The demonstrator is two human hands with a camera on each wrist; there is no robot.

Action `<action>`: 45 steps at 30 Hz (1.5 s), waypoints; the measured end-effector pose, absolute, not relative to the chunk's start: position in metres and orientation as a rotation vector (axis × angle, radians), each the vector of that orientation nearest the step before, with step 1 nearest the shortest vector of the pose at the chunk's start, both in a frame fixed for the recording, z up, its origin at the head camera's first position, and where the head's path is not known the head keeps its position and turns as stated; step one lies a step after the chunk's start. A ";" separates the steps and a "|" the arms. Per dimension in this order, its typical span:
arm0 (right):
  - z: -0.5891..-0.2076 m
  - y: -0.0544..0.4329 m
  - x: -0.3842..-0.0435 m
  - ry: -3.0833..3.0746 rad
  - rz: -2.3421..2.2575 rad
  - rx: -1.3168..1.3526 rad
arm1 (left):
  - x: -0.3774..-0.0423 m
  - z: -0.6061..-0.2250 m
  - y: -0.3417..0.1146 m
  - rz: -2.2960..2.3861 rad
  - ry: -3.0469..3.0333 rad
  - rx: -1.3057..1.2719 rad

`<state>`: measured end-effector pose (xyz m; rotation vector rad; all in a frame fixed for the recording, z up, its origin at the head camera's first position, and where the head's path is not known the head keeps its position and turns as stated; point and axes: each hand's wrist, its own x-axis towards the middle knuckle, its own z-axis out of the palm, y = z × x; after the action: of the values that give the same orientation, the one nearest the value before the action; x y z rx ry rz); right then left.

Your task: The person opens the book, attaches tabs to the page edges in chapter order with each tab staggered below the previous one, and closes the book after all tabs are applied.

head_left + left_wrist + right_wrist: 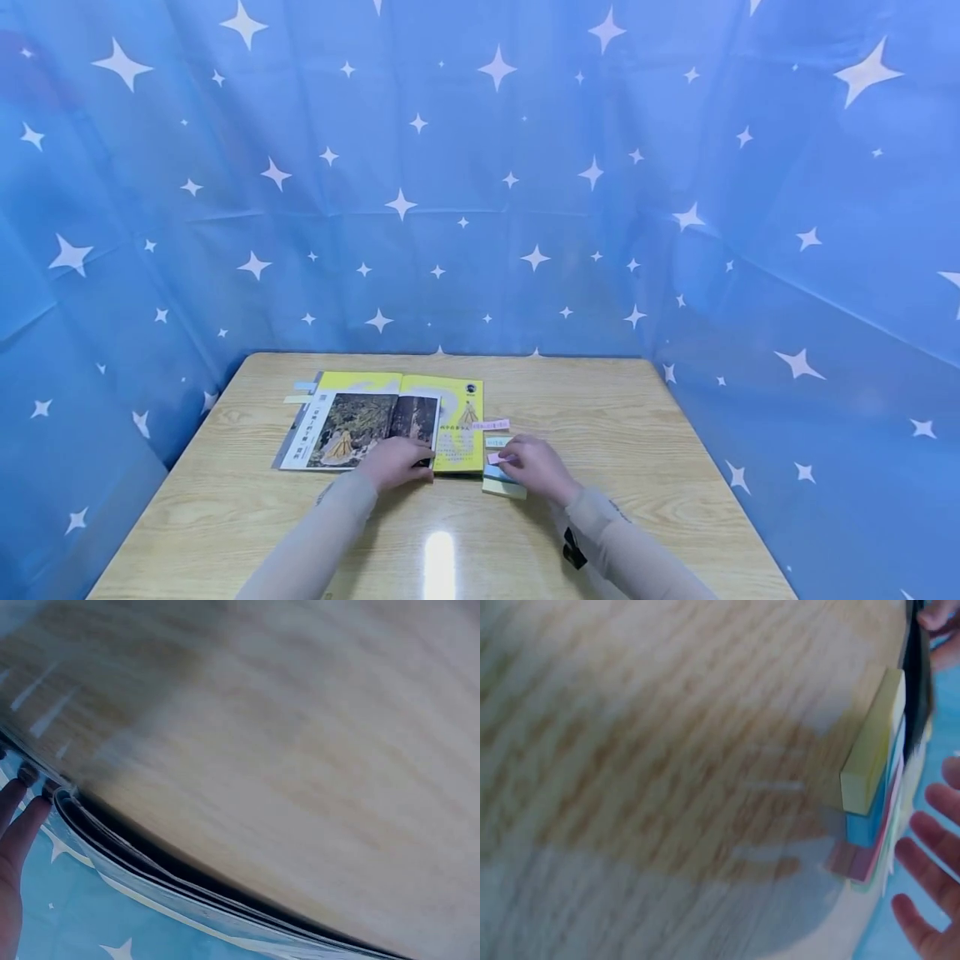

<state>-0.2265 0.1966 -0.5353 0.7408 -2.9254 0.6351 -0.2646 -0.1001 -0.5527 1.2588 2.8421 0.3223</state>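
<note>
An open picture book (459, 442) with yellow pages lies on the table, with a white-edged painting page (322, 450) on its left side. My left hand (397, 463) rests on the lower part of that page near the fold; in the left wrist view its fingertips (34, 806) touch the book by its thick edge. Beside the book's right edge lie sticky note pads, among them a yellow pad (504, 488), a blue pad (862, 829) and a pink pad (496, 458). Over the pads hovers my right hand (542, 469), its fingers spread apart in the right wrist view.
A pink strip with handwriting (491, 425) sticks out from the book's right edge, above a pale green note with writing (497, 442). Pale tabs (297, 399) project from the left edge. The wooden table (637, 433) meets a blue star-patterned curtain (465, 283) behind.
</note>
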 end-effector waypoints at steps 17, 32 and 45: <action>-0.536 0.172 -0.227 -2.863 0.505 1.074 | -0.252 -0.548 -0.101 0.588 3.129 1.200; -0.531 0.167 -0.235 -2.810 0.722 0.728 | -0.260 -0.559 -0.112 1.382 2.716 0.608; -0.531 0.157 -0.240 -2.897 0.773 0.721 | -0.259 -0.553 -0.113 1.691 2.508 0.349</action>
<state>-0.2404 0.1568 -0.5312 0.7209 -2.8969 0.7733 -0.2594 -0.1133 -0.5535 0.3492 2.5079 1.6912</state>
